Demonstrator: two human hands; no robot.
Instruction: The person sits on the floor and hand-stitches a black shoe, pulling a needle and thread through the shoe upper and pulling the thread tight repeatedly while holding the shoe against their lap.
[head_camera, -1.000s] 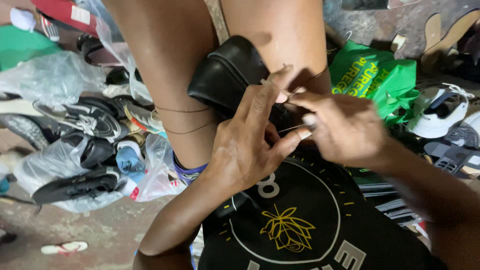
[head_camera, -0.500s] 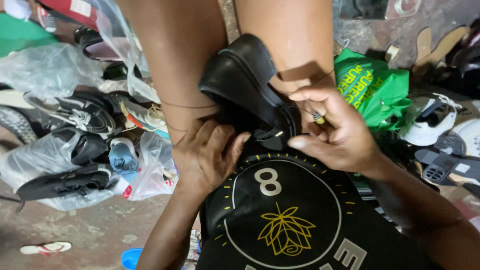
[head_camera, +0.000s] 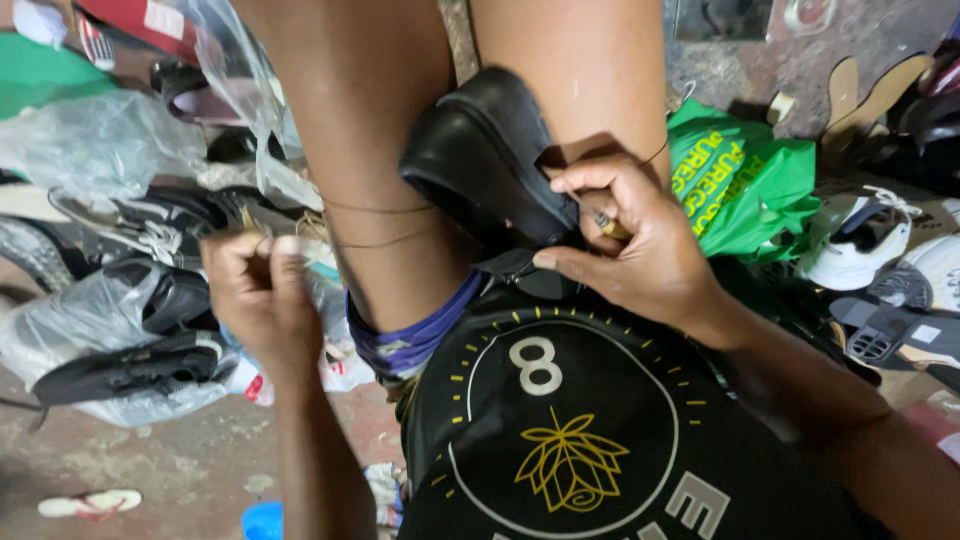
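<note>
You are hand-stitching a black shoe (head_camera: 490, 160) that is wedged between your knees, toe pointing away from you and sole edge turned toward your right side. Your right hand (head_camera: 640, 250) rests against the near end of the shoe, its fingers pinched narrow around a small tool with a pale wooden handle (head_camera: 612, 228), likely an awl or needle held at the seam. Your left hand (head_camera: 262, 290) is drawn out to the left, well apart from the shoe, fingers closed tight on a thin thread (head_camera: 375, 208) that runs taut across your left leg toward the shoe. This looks like the tightening part of a stitch; the next move probably calls for bringing the thread hand in again and placing the tool at the next point along the sole edge, keeping the shoe clamped steady.

Around you on the floor: a green bag (head_camera: 745, 185) just right of your knee, a white sneaker (head_camera: 860, 250) beyond it, black shoes in clear plastic bags (head_camera: 110, 345) to the left. Nothing lies between your hands and the shoe, though the thread crosses your leg
</note>
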